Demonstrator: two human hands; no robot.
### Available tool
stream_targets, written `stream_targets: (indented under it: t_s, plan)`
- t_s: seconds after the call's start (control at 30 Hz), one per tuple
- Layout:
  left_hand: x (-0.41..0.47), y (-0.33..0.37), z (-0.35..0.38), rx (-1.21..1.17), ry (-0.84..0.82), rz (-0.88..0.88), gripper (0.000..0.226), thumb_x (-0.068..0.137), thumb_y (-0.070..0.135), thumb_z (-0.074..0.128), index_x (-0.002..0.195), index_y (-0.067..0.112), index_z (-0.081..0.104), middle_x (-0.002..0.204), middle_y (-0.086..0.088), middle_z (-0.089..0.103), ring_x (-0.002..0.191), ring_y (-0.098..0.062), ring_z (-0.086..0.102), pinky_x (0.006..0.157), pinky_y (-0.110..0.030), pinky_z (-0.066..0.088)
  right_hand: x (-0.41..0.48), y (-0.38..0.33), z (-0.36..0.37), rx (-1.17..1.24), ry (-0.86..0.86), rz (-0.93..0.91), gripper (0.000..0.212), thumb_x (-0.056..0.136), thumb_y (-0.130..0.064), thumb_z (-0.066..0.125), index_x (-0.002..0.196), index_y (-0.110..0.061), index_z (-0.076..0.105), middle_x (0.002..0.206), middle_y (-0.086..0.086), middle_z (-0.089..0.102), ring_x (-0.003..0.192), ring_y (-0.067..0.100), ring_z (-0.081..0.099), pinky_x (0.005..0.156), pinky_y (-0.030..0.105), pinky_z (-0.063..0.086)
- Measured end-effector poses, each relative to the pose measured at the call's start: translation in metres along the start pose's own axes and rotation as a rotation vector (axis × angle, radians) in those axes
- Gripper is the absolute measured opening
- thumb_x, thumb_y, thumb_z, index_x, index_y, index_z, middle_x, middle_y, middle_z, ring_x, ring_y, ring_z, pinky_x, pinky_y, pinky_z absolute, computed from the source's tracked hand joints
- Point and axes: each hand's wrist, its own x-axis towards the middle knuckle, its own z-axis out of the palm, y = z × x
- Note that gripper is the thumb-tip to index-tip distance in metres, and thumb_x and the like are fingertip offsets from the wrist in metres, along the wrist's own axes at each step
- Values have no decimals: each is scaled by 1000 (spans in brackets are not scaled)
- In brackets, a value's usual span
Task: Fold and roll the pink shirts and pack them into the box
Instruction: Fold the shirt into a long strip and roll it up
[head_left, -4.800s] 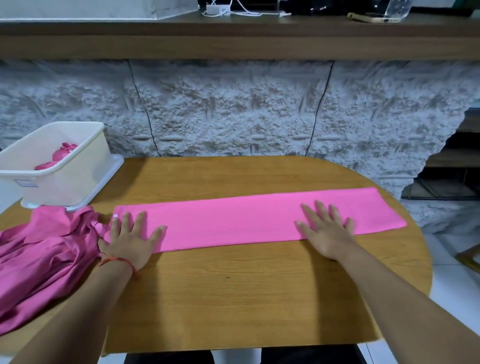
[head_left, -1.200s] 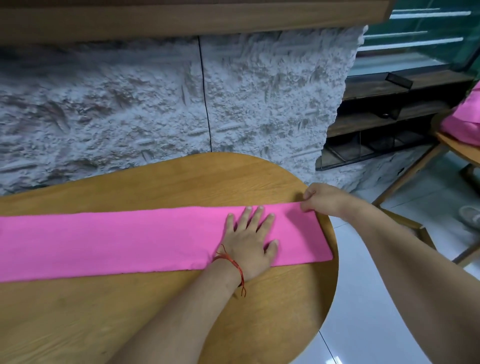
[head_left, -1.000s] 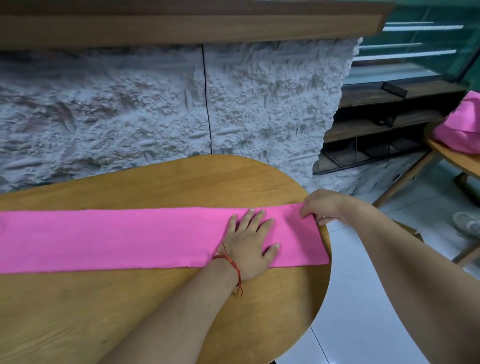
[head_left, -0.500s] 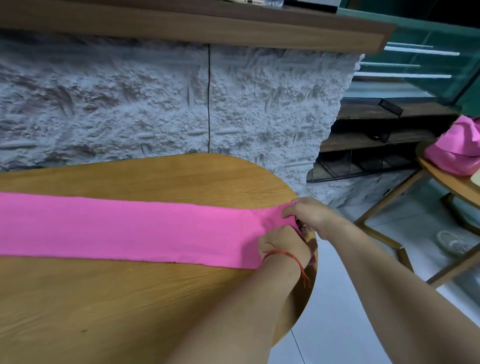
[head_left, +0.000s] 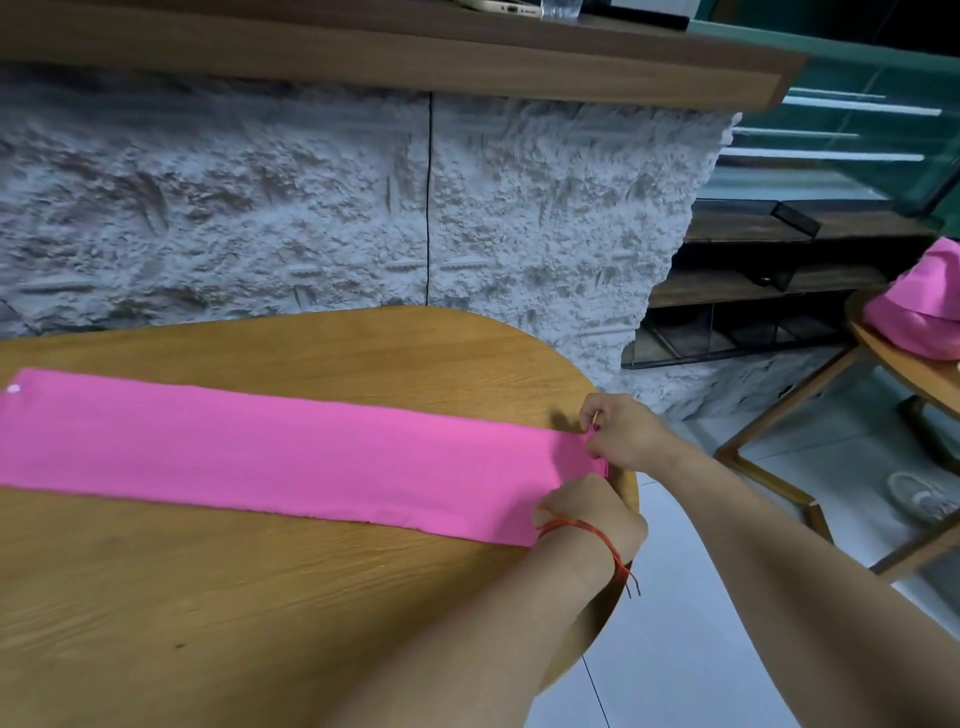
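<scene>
- The shirt (head_left: 270, 447) lies as one long flat strip across the middle of the frame, on the counter (head_left: 260, 597), its right end at the counter's right edge.
- A second ago your left hand (head_left: 592, 512) lay flat on the strip near that end; now it has slid to the very end and curled up there. Your right hand (head_left: 623, 431) has left the far corner's edge and closed on that corner.
- I judge the folding done and the first turn of the roll about to start. Nothing is rolled yet, and the box is out of view.
- Left grip: fingers hidden behind the knuckles at the near corner, likely pinching the hem, but you cannot tell for sure. Right grip: fingers together, clamped on the far corner.
- Both forearms reach in from the lower right, wrists bent down toward the hem, left crossing in front of right.
- More pink cloth (head_left: 919, 306) sits on a side table at the right edge.
</scene>
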Motion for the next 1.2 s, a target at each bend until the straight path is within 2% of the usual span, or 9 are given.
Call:
stream_targets:
  t_s: [0.13, 0.3, 0.4, 0.5, 0.7, 0.77, 0.9, 1.1, 1.2]
  plan:
    - [2, -22, -3, -104, -12, -19, 23, 85, 29, 72, 77, 18, 54, 100, -9, 72, 87, -29, 65, 71, -33, 51, -1, -4, 10, 38, 27, -3, 40, 75, 11, 56, 66, -27, 67, 49, -12, 53, 37, 4, 45, 38, 21, 34]
    - [3, -35, 0, -85, 98, 88, 21, 90, 42, 73, 93, 23, 64, 96, -2, 71, 87, -24, 66, 66, -31, 42, -6, -2, 4, 415, -94, 125, 13, 81, -9, 89, 86, -9, 76, 67, 0, 71, 61, 11, 68, 62, 23, 60]
    - [-6, -40, 6, -141, 199, 304, 16, 92, 16, 66, 87, 27, 56, 80, 10, 57, 67, -14, 53, 53, -27, 30, -7, 0, -3, 605, -148, 169, 12, 93, -7, 75, 105, -4, 73, 92, 18, 76, 77, 18, 73, 73, 26, 63]
    - [-12, -36, 17, 54, 239, 531, 21, 91, 2, 56, 100, 18, 66, 101, 1, 54, 88, -21, 56, 62, -32, 31, -8, 9, -1, 382, -158, 15, 24, 93, 11, 54, 101, -5, 70, 98, 14, 77, 82, 15, 69, 77, 22, 60]
    - [-35, -23, 35, 389, 327, 536, 31, 90, 31, 63, 112, 10, 67, 115, -10, 61, 112, -31, 56, 65, -35, 40, -16, 20, -5, -297, -115, -497, 52, 78, 19, 55, 94, -27, 74, 104, -20, 65, 101, -2, 59, 89, 11, 41]
    - [-41, -19, 38, 537, 243, 475, 36, 84, 41, 71, 111, 17, 72, 111, -5, 66, 102, -22, 64, 59, -29, 46, -17, 22, -6, -402, -81, -624, 50, 77, 16, 55, 99, -25, 74, 104, -18, 65, 103, 5, 57, 90, 17, 44]
    - [-42, -16, 29, 579, 98, 328, 30, 44, 48, 86, 64, 29, 75, 63, 11, 62, 59, -2, 60, 46, -23, 20, -23, 21, -8, -491, -40, -782, 37, 81, 8, 63, 103, -18, 78, 108, -8, 70, 106, 17, 61, 90, 30, 52]
    - [-35, -1, 39, 645, 206, 364, 28, 95, -2, 48, 108, 7, 71, 106, -18, 67, 98, -32, 63, 67, -35, 37, -28, 27, -15, -501, 28, -1011, 21, 88, 2, 78, 104, -10, 83, 119, 6, 74, 115, 24, 68, 97, 34, 56]
    - [-29, -7, 33, 537, 251, 340, 25, 96, 7, 53, 117, 9, 68, 110, -15, 67, 100, -31, 61, 64, -34, 32, -19, 22, -18, -518, -3, -1068, 22, 89, 2, 76, 105, -11, 82, 113, 1, 75, 113, 24, 66, 102, 34, 52]
